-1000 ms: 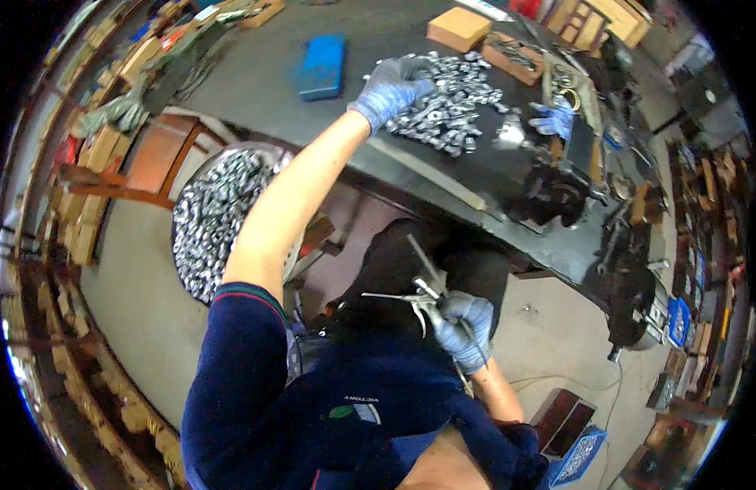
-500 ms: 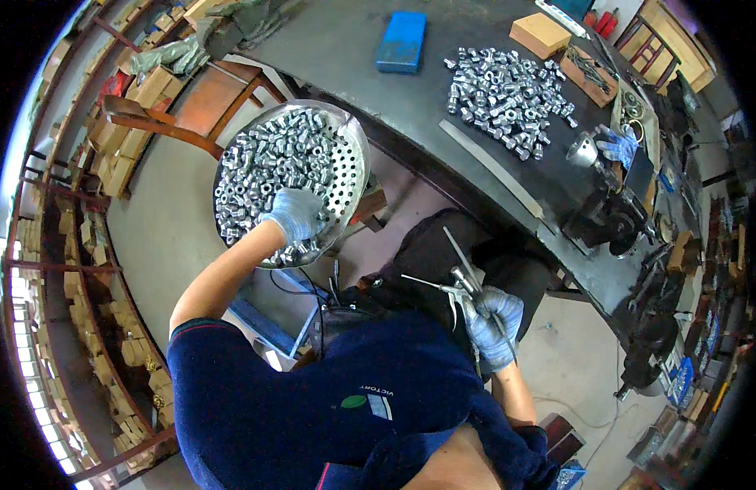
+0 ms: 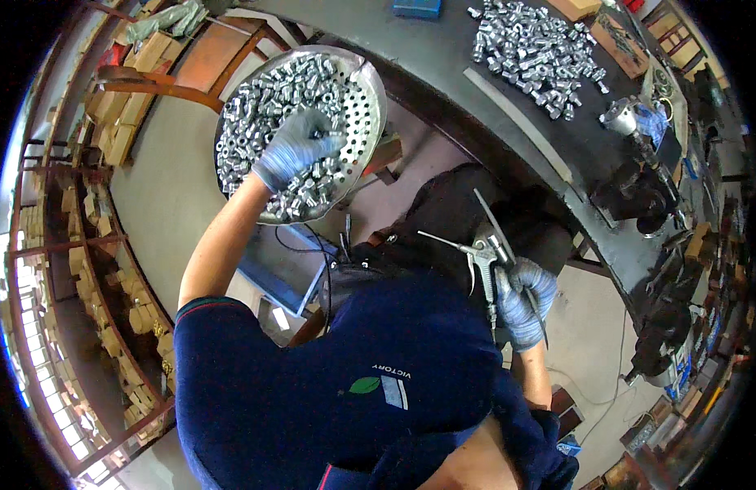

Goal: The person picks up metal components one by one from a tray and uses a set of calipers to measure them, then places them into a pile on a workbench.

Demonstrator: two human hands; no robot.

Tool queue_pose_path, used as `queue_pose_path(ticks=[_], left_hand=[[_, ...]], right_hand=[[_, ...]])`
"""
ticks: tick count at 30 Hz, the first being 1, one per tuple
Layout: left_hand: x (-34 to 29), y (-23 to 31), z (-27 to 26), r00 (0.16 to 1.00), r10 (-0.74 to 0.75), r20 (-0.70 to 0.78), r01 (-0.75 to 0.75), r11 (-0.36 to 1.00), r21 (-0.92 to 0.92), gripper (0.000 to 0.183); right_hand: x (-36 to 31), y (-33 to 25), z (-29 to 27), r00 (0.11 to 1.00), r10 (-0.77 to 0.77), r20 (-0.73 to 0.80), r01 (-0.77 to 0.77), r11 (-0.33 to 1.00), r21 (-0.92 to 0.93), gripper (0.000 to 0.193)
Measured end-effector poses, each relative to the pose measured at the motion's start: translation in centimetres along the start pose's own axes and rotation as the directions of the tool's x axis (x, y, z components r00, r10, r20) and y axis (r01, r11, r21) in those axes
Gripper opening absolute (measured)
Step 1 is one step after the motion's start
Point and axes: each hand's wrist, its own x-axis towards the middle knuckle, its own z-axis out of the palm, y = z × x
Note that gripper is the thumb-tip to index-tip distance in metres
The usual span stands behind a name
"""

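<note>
My left hand (image 3: 299, 149), in a grey-blue glove, is over a perforated metal colander (image 3: 366, 86) heaped with shiny metal fittings (image 3: 268, 102). Its fingers curl down among the fittings; what they grip, if anything, is hidden. My right hand (image 3: 526, 302), gloved alike, is closed around a long, thin, tapering metal file (image 3: 487, 214) that sticks out at both ends of the fist. A small metal cylinder lies against the file just above the fingers. Beside that hand is a silver air blow gun (image 3: 482, 260) with a thin nozzle; whether the fingers also hold it I cannot tell.
On the dark workbench (image 3: 443, 61) are a pile of similar fittings (image 3: 537, 57), a flat metal bar (image 3: 517, 122), a blue block (image 3: 417, 8) and a vise-like tool (image 3: 635, 196). A wooden chair (image 3: 206, 61) stands behind the colander. A blue frame (image 3: 272, 273) is below it.
The view has shifted, so the bench and colander sit higher. My left hand has moved across the fittings toward the colander's middle. My right hand still holds the file.
</note>
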Motion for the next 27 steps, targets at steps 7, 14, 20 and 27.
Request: queue_pose_path(ticks=[7,14,20,27], left_hand=[[-0.9,4.2,5.3,0.944,0.229,0.238,-0.167,0.952,-0.255,0.025],[-1.6,7.0,8.9,0.880,0.312,0.359,-0.174,0.914,-0.367,0.019],[-1.8,8.4,9.4,0.835,0.439,0.331,-0.398,0.898,-0.187,0.017],[-2.2,10.2,10.4,0.766,0.569,0.298,-0.637,0.732,0.240,0.029]], right_hand=[[0.9,-0.4,0.9,0.994,-0.108,-0.003,0.108,0.993,-0.045,0.030],[2.4,-0.5,1.1,0.988,-0.064,0.144,0.059,0.998,0.038,0.036],[2.9,-0.6,1.6,0.972,-0.083,0.220,0.095,0.994,-0.044,0.038],[2.7,-0.2,2.5,0.976,-0.050,0.212,0.079,0.989,-0.128,0.038]])
